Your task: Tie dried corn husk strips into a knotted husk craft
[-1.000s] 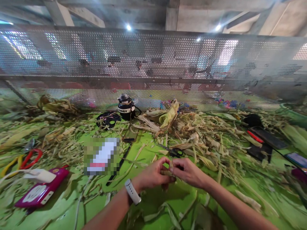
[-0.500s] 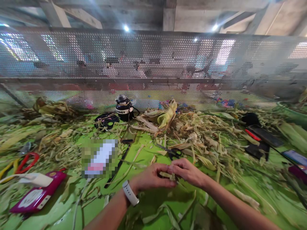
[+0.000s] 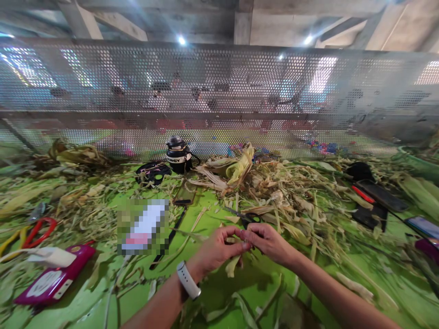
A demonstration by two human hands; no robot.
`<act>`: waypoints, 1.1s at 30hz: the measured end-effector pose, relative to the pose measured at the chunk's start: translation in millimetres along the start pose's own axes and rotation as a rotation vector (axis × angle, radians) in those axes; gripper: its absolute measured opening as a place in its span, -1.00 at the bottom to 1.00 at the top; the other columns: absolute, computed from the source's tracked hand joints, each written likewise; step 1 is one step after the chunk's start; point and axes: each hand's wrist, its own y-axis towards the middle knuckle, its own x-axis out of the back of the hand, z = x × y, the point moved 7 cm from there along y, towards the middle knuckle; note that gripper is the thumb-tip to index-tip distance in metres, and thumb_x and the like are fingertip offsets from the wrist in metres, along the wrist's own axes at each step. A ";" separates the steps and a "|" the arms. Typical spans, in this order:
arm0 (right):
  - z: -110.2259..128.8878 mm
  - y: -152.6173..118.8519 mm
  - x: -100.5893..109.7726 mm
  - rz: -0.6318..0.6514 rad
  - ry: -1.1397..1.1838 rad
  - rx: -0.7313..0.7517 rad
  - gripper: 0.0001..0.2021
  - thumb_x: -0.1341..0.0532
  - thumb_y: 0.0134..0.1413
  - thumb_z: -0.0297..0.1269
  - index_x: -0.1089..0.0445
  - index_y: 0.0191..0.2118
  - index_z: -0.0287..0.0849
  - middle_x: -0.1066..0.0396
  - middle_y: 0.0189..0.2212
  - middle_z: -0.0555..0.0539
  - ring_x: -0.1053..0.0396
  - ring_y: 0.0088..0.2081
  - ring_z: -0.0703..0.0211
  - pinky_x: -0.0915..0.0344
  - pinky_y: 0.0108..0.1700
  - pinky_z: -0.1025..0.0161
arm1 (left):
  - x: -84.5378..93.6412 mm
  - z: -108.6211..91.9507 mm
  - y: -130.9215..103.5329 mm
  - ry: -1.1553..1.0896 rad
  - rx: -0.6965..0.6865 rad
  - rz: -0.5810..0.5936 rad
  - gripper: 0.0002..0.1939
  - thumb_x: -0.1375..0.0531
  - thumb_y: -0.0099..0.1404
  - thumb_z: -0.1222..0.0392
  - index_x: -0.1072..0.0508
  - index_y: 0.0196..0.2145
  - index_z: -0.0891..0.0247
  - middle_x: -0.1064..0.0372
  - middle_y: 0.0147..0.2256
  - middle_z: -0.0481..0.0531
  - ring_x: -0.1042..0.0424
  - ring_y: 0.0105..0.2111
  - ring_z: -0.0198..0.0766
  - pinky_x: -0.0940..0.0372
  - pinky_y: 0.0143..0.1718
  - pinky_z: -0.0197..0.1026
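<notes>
Two hands meet over the green tabletop

Lower centre, the left hand (image 3: pixel 219 250) pinches a pale husk strip (image 3: pixel 232 266), its grip nearly closed; the right hand's (image 3: pixel 265 240) fingertips touch it, their hold unclear. Black scissors (image 3: pixel 249 218) lie just beyond.

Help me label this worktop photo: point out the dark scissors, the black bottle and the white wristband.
Dark scissors (image 3: pixel 243 216): head view, near the pivot.
Black bottle (image 3: pixel 176 158): head view, on its white lettered band.
White wristband (image 3: pixel 188 280): head view, middle of the strap.
</notes>
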 end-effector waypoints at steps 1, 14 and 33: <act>-1.4 0.1 -0.9 0.012 0.014 -0.014 -0.52 -0.02 0.14 0.10 -0.12 -0.60 -0.20 0.03 -0.62 0.11 0.06 -0.55 0.37 0.08 -0.55 0.38 | 0.0 -0.1 0.0 0.001 0.001 0.012 -0.55 -0.38 -0.12 -0.05 -0.43 -0.36 0.32 -0.38 -0.51 -0.08 -0.28 -0.63 -0.43 -0.20 -0.55 -0.33; -0.4 -0.6 -1.1 -0.011 -0.009 0.010 -0.54 -0.01 0.14 0.07 -0.08 -0.60 -0.18 0.04 -0.63 0.12 0.06 -0.56 0.37 0.08 -0.55 0.38 | -9.7 3.5 -1.8 -0.027 0.022 0.064 -0.56 -0.36 -0.09 -0.06 -0.39 -0.37 0.30 -0.39 -0.66 -0.07 -0.32 -0.70 -0.36 -0.19 -0.62 -0.34; -2.3 -1.4 5.4 -0.053 0.055 -0.008 -0.53 -0.04 0.13 0.08 -0.11 -0.61 -0.19 0.01 -0.63 0.11 0.03 -0.57 0.36 0.07 -0.55 0.38 | -9.8 -3.4 -2.4 0.018 -0.095 0.064 -0.64 -0.32 0.01 -0.02 -0.34 -0.38 0.28 -0.26 -0.63 -0.16 -0.26 -0.65 -0.41 -0.19 -0.57 -0.32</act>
